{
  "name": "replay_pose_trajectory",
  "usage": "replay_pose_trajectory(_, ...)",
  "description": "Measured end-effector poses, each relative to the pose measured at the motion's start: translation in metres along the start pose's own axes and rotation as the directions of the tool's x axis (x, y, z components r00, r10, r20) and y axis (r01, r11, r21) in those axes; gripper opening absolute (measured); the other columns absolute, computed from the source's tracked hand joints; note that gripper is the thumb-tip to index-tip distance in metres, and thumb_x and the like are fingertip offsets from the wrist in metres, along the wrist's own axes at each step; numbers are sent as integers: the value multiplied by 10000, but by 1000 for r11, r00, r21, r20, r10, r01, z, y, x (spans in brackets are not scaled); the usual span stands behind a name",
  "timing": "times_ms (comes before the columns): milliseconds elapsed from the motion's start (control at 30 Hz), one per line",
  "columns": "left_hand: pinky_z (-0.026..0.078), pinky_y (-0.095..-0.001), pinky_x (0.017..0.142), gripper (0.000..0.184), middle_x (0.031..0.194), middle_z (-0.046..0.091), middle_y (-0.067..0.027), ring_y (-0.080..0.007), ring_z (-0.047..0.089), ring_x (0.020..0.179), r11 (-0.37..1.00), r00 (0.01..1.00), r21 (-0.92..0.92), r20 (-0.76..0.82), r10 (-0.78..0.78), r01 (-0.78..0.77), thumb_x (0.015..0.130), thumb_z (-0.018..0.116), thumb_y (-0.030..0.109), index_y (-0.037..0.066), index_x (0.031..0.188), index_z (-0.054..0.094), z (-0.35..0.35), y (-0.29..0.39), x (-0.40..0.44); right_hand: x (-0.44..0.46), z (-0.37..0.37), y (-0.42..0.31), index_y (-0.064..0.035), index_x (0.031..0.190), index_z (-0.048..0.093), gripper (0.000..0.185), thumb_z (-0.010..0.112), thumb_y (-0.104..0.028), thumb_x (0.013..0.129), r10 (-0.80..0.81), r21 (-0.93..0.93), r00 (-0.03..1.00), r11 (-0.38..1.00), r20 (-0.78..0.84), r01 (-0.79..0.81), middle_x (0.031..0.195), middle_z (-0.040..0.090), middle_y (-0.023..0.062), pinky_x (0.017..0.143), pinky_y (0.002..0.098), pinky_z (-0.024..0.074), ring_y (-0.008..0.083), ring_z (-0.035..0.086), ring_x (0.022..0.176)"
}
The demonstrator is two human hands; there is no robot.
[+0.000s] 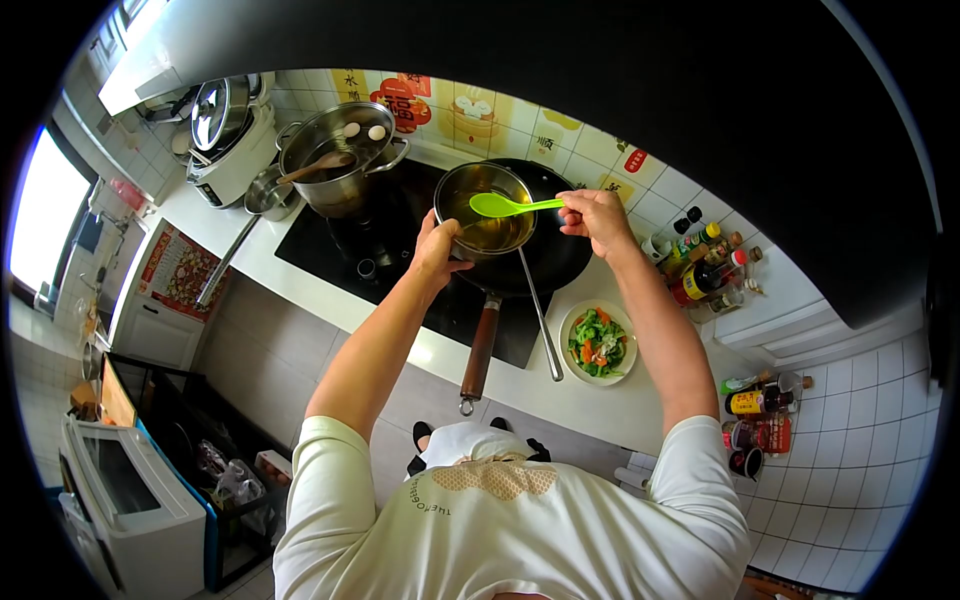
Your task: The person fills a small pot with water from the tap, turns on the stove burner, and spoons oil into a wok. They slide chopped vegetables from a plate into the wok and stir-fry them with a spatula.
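My left hand (437,248) grips the near-left rim of a small metal saucepan (530,240), its thumb over the edge. Yellowish liquid, like oil, fills part of the saucepan, and its long metal handle points down toward me. Between the fingers of my right hand (592,217) is the handle of a bright green spoon (498,206), whose bowl hangs over the saucepan. Below the saucepan lies a black wok (565,262) with a wooden handle (481,355), on the cooktop. A plate (626,367) of broccoli and carrot (598,342) stands right of the wok.
Back left on the cooktop (345,265) stands a steel pot (340,185) with eggs and a wooden spoon. Beside it are a small ladle-like pan (268,195) and a white cooker (235,165). Several sauce bottles (700,275) line the right wall. A dark range hood (700,100) overhangs.
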State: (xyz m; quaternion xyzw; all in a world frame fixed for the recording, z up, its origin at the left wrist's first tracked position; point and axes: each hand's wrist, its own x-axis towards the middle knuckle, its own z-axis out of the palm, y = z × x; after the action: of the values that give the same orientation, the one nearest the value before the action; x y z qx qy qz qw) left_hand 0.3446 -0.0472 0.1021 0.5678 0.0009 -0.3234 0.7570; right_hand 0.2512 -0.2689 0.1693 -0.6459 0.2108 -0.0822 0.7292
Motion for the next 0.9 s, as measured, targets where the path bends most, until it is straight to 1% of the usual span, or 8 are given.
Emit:
replay_pose_trajectory(167, 447, -482, 699, 606, 1066, 501, -87, -266, 509, 923, 1000, 1000, -24, -20, 5, -6, 662, 496, 134, 195, 1244, 337, 2, -3, 3, 5, -4, 6, 10, 914, 617, 190, 567, -142, 813, 40, -37, 999, 998, -32, -41, 678, 567, 21, 502, 203, 508, 53, 520, 535)
replay_pose_trajectory(300, 440, -491, 716, 611, 1074, 499, -78, -267, 502, 940, 1000, 999, -24, -37, -5, 5, 665, 498, 136, 201, 1249, 334, 6, 3, 0, 15, -17, -4, 12, 907, 618, 186, 566, -136, 809, -3, -23, 1000, 1000, -28, 3, 677, 565, 22, 505, 202, 509, 54, 522, 543)
replay_pose_trajectory(433, 443, -497, 719, 614, 1091, 492, -73, -271, 504, 944, 999, 997, -39, -68, -26, 24, 666, 500, 138, 207, 1253, 333, 5, 5, 1, 35, -34, -8, 17, 889, 620, 176, 566, -124, 799, -136, 246, 982, 955, -131, 166, 672, 565, 21, 499, 195, 506, 52, 525, 559)
replay_pose_trajectory(500, 449, -496, 713, 614, 1095, 490, -75, -273, 507, 944, 999, 997, -40, -77, -26, 23, 665, 501, 139, 207, 1252, 334, 3, 4, 3, 20, -38, -29, 18, 875, 623, 171, 574, -124, 794, -91, -33, 995, 995, -40, 90, 674, 567, 24, 495, 192, 506, 53, 523, 549)
replay_pose_trajectory(633, 469, -482, 683, 610, 1113, 480, -84, -278, 520, 932, 999, 994, -28, -108, -24, 21, 665, 502, 143, 209, 1249, 339, -2, 3, 1, 25, -58, -22, 13, 842, 623, 146, 587, -119, 789, -81, 31, 991, 996, -109, 85, 663, 570, 28, 487, 182, 501, 55, 520, 531)
replay_pose_trajectory(767, 480, -461, 658, 587, 1043, 523, -77, -260, 559, 842, 999, 991, -28, -133, -21, 18, 670, 494, 151, 210, 1237, 352, -8, 4, -4, 45, -81, 18, 7, 797, 614, 124, 585, -113, 787, -70, 55, 985, 995, -156, 79, 646, 564, 27, 492, 191, 502, 64, 519, 526)
replay_pose_trajectory(833, 480, -460, 658, 582, 1005, 540, -78, -255, 568, 813, 1000, 991, -24, -136, -15, 12, 670, 492, 152, 209, 1232, 354, -11, 5, -5, 47, -83, 40, -2, 764, 603, 111, 580, -110, 783, -31, 154, 966, 985, -258, 73, 638, 558, 28, 498, 215, 508, 83, 526, 525)
replay_pose_trajectory(900, 480, -461, 658, 576, 999, 539, -88, -257, 568, 810, 1000, 989, -20, -148, -13, 10, 672, 489, 151, 206, 1230, 355, -12, 7, -9, 49, -78, 58, 2, 781, 607, 116, 575, -109, 780, -7, 60, 958, 998, -286, 25, 637, 556, 32, 504, 237, 514, 104, 535, 529)
